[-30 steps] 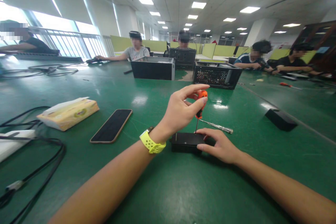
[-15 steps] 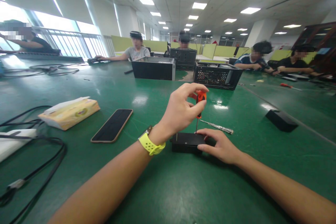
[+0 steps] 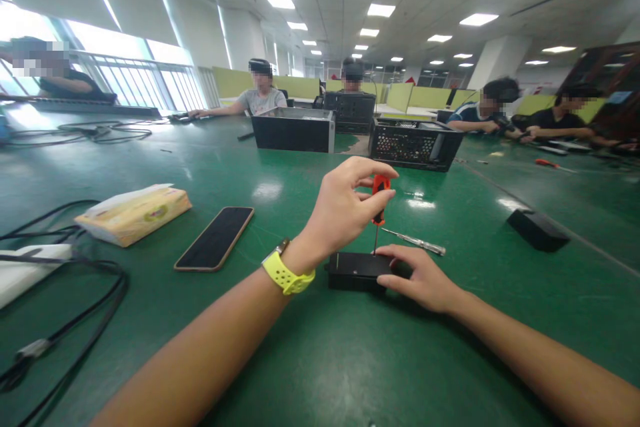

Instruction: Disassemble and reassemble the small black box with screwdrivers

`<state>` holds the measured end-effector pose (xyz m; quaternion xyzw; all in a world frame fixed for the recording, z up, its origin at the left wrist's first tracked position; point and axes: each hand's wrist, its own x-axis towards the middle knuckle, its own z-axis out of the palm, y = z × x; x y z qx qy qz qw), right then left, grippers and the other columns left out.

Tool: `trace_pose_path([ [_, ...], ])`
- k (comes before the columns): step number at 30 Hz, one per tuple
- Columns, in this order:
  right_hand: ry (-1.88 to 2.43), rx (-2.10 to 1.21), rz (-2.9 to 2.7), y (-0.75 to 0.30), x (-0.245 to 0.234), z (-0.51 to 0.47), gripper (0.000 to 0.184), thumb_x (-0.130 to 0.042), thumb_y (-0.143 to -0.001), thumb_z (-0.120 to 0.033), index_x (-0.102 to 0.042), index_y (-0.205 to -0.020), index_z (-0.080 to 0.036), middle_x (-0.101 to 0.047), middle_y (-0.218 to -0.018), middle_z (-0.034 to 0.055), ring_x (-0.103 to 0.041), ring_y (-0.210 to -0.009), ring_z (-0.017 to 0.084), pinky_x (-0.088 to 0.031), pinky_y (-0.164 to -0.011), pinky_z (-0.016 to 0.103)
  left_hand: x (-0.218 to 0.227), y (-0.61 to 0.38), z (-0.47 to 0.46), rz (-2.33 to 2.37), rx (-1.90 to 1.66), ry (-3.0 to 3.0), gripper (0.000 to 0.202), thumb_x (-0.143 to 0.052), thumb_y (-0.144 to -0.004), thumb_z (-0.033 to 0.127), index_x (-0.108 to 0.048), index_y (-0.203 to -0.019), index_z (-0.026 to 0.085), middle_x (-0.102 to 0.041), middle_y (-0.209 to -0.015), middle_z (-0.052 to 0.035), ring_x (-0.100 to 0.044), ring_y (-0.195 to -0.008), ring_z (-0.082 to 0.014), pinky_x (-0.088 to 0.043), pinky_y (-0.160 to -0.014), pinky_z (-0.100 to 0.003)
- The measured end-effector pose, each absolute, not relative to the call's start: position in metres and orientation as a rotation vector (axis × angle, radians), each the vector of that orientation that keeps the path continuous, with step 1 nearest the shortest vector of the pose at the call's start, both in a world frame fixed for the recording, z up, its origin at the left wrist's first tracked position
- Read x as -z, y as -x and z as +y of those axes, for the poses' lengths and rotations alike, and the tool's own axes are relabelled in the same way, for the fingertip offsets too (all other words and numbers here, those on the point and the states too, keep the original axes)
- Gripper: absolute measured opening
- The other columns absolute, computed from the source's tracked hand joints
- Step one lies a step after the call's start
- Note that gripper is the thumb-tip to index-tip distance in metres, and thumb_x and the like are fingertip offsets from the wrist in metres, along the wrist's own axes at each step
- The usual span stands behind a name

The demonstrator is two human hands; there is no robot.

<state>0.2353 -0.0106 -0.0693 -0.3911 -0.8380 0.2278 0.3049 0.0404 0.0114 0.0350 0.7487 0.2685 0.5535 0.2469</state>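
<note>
The left hand [image 3: 345, 203] had the near-upright screwdriver [image 3: 383, 183] in its grip, tip at the top of the box [image 3: 353, 268] on the bench [image 3: 320, 353]. The right hand [image 3: 425, 280] grasped the box's right end; the phone [image 3: 215, 239] lay left of the box.

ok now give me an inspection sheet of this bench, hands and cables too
Surface: green tabletop, glossy with light reflections.
Things in hand: orange-and-black screwdriver upright, its tip at the top of a black rectangular box.
Clutter: smartphone, tissue pack, clear-handled screwdriver, black block.
Left hand: grips the upright screwdriver's handle.
Right hand: holds the box's right end.
Cables: black cables loop loosely at left.
Surroundings: computer cases and people beyond.
</note>
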Motion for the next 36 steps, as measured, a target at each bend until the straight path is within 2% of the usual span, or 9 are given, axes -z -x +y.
trace_pose_path([
  [4,1.033,-0.614,-2.217,-0.235,0.069,-0.01,0.039,-0.065,-0.082,-0.044,-0.064,-0.11,-0.017,-0.07,-0.1,0.0068,-0.062,-0.083,0.02,-0.049,-0.076,0.032,-0.034,-0.042,0.013,0.677,-1.517,-2.019,0.02,-0.06,-0.078,0.01,-0.066,-0.096,0.017,-0.065,-0.102,-0.0045,-0.065,-0.085,-0.0116,-0.057,-0.071,-0.021],
  [7,1.024,-0.617,-2.218,-0.235,0.07,-0.009,0.039,-0.065,-0.083,-0.044,-0.064,-0.11,-0.017,-0.07,-0.1,0.0063,-0.062,-0.083,0.02,-0.049,-0.076,0.031,-0.035,-0.043,0.01,0.696,-1.52,-2.073,0.016,-0.062,-0.079,0.015,-0.064,-0.095,0.017,-0.067,-0.097,-0.0031,-0.064,-0.083,-0.0122,-0.055,-0.068,-0.02],
  [10,1.028,-0.614,-2.216,-0.236,0.071,-0.01,0.039,-0.065,-0.083,-0.044,-0.064,-0.111,-0.018,-0.069,-0.099,0.0059,-0.062,-0.081,0.019,-0.049,-0.075,0.031,-0.034,-0.045,0.007,0.706,-1.529,-2.078,0.015,-0.067,-0.078,0.021,-0.055,-0.087,0.017,-0.068,-0.097,-0.0029,-0.065,-0.082,-0.0125,-0.054,-0.067,-0.021],
  [12,1.026,-0.616,-2.215,-0.236,0.071,-0.01,0.039,-0.065,-0.083,-0.044,-0.064,-0.111,-0.018,-0.069,-0.099,0.0061,-0.062,-0.082,0.019,-0.049,-0.075,0.031,-0.033,-0.046,0.006,0.68,-1.528,-2.053,0.018,-0.066,-0.078,0.02,-0.049,-0.084,0.018,-0.068,-0.096,-0.0028,-0.065,-0.082,-0.0123,-0.054,-0.069,-0.022],
  [16,1.029,-0.633,-2.213,-0.235,0.069,-0.01,0.039,-0.066,-0.082,-0.044,-0.064,-0.11,-0.017,-0.069,-0.1,0.0066,-0.062,-0.083,0.02,-0.049,-0.076,0.032,-0.033,-0.044,0.009,0.682,-1.46,-1.99,0.029,-0.068,-0.076,0.024,-0.042,-0.088,0.019,-0.067,-0.087,-0.0007,-0.066,-0.075,-0.0122,-0.055,-0.067,-0.024],
  [19,1.027,-0.641,-2.217,-0.234,0.068,-0.011,0.038,-0.065,-0.083,-0.043,-0.064,-0.111,-0.018,-0.069,-0.1,0.0065,-0.061,-0.083,0.02,-0.049,-0.075,0.031,-0.041,-0.037,0.012,0.713,-1.433,-1.961,0.034,-0.072,-0.073,0.028,-0.043,-0.087,0.019,-0.064,-0.079,0.0016,-0.067,-0.07,-0.0127,-0.056,-0.063,-0.024],
  [27,1.012,-0.664,-2.227,-0.237,0.069,-0.012,0.037,-0.066,-0.083,-0.042,-0.063,-0.112,-0.018,-0.069,-0.103,0.0059,-0.061,-0.086,0.019,-0.048,-0.078,0.031,-0.07,-0.005,0.009,0.762,-1.33,-1.917,0.034,-0.07,-0.073,0.023,-0.047,-0.097,0.019,-0.063,-0.07,0.0023,-0.066,-0.06,-0.0144,-0.051,-0.047,-0.021],
  [31,1.024,-0.648,-2.225,-0.238,0.068,-0.011,0.036,-0.065,-0.083,-0.042,-0.064,-0.111,-0.018,-0.069,-0.1,0.0054,-0.061,-0.083,0.019,-0.048,-0.076,0.03,-0.067,-0.005,0.01,0.801,-1.204,-2.006,0.034,-0.07,-0.073,0.021,-0.049,-0.099,0.019,-0.062,-0.071,0.0021,-0.065,-0.061,-0.0134,-0.051,-0.048,-0.02],
  [36,1.023,-0.648,-2.23,-0.239,0.069,-0.011,0.037,-0.066,-0.083,-0.042,-0.063,-0.112,-0.018,-0.069,-0.101,0.0055,-0.061,-0.084,0.019,-0.048,-0.078,0.03,-0.062,-0.011,0.012,0.819,-1.22,-2.119,0.028,-0.069,-0.074,0.021,-0.051,-0.096,0.018,-0.061,-0.076,0.001,-0.064,-0.069,-0.0129,-0.053,-0.057,-0.021],
])
